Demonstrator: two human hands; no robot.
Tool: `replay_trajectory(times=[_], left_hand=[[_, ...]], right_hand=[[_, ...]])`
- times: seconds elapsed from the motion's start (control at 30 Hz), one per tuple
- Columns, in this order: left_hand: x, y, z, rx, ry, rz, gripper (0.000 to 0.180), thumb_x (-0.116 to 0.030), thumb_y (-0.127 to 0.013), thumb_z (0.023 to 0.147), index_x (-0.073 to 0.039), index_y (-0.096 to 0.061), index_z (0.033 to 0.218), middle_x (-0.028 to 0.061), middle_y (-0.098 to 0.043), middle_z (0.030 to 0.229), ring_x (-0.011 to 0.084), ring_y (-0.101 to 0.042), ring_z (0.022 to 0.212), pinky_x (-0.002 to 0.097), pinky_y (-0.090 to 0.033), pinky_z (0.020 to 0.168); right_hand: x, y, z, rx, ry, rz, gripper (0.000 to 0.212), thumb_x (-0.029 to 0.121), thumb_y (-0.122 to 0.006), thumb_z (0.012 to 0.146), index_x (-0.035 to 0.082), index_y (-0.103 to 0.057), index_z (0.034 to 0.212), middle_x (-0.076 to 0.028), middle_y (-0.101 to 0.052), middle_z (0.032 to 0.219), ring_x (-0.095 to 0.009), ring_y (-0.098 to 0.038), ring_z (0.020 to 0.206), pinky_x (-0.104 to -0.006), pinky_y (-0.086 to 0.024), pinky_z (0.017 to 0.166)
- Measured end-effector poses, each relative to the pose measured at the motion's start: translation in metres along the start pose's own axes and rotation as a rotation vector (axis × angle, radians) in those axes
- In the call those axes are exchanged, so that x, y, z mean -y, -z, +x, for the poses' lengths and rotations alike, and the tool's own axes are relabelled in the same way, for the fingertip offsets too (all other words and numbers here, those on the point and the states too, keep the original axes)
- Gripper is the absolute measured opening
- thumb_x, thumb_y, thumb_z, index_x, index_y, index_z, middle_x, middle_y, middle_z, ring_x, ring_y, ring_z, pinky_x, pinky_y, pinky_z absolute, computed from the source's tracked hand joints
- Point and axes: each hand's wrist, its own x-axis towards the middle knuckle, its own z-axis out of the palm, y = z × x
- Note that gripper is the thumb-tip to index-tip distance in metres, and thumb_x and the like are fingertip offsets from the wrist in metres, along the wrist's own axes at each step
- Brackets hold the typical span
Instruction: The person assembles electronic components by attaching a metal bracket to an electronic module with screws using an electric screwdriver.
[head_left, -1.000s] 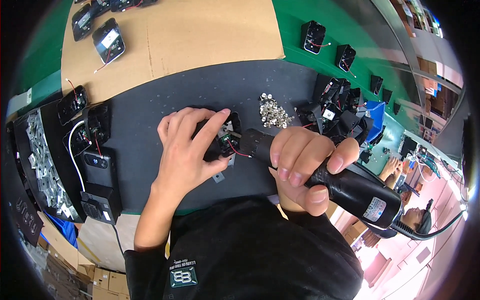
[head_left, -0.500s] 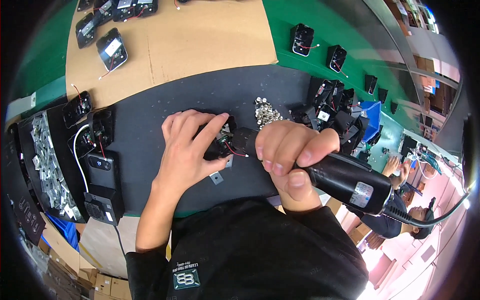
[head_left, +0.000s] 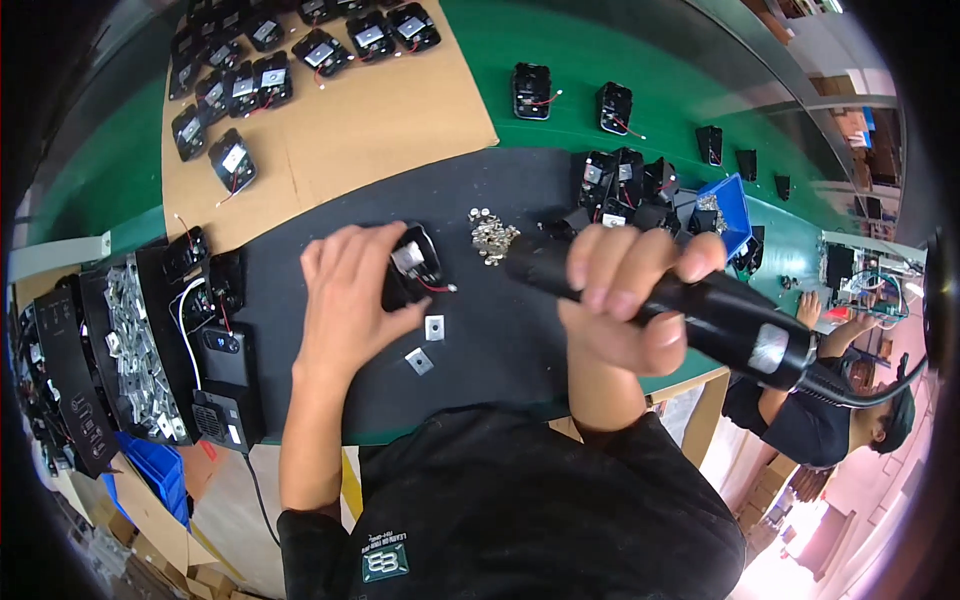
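My left hand (head_left: 345, 292) grips a small black plastic housing (head_left: 412, 262) on the dark mat, fingers along its far side and thumb at its near side. A silvery plate and a red wire with a white plug show in the open housing. My right hand (head_left: 635, 300) is wrapped round a black corded electric screwdriver (head_left: 745, 335). The tool's front end points left, beside a heap of small silvery screws (head_left: 493, 238), apart from the housing. Two square metal plates with holes, one (head_left: 434, 328) nearer the housing and another (head_left: 419, 361), lie on the mat.
Several similar housings stand on cardboard (head_left: 340, 120) at the far left, and others cluster right of the screws. A blue bin (head_left: 735, 215) stands at right. Metal plates fill a black tray (head_left: 140, 350) at left, beside a black device (head_left: 225, 410). A co-worker (head_left: 815, 400) sits at right.
My right hand has drawn the screwdriver away from the housing, to the right. The housing has tilted, exposing its inside and the plate. The view has shifted, with more cardboard and housings showing.
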Motion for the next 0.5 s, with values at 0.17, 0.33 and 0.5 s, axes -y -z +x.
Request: replay_trajectory(times=[0.17, 0.33, 0.5], left_hand=[[0.019, 0.005, 0.036, -0.088, 0.164, 0.159, 0.074, -0.010, -0.076, 0.062, -0.008, -0.050, 0.131, 0.0146, -0.058, 0.121, 0.0329, -0.050, 0.121, 0.0452, -0.032, 0.103], [0.036, 0.013, 0.056, -0.077, 0.188, 0.302, 0.074, -0.011, -0.077, 0.064, -0.015, -0.050, 0.133, 0.0126, -0.050, 0.137, 0.0350, -0.041, 0.131, 0.0483, -0.028, 0.108], [0.047, 0.028, 0.063, -0.093, 0.225, 0.330, 0.074, -0.013, -0.077, 0.067, -0.019, -0.050, 0.136, 0.0151, -0.046, 0.141, 0.0362, -0.038, 0.133, 0.0495, -0.027, 0.109]], right_hand=[[-0.015, 0.033, 0.005, -0.188, 0.033, -0.178, 0.039, 0.020, -0.066, 0.085, 0.009, -0.040, 0.113, -0.005, -0.051, 0.065, -0.017, -0.051, 0.056, -0.0349, -0.047, 0.059], [-0.039, 0.047, -0.004, -0.186, 0.049, -0.163, 0.037, 0.008, -0.064, 0.085, 0.006, -0.039, 0.112, -0.007, -0.053, 0.067, -0.018, -0.053, 0.059, -0.0358, -0.050, 0.060], [-0.048, 0.043, -0.001, -0.239, -0.016, -0.314, 0.041, 0.020, -0.066, 0.084, 0.006, -0.041, 0.113, -0.005, -0.051, 0.065, -0.016, -0.050, 0.054, -0.0352, -0.047, 0.056]])
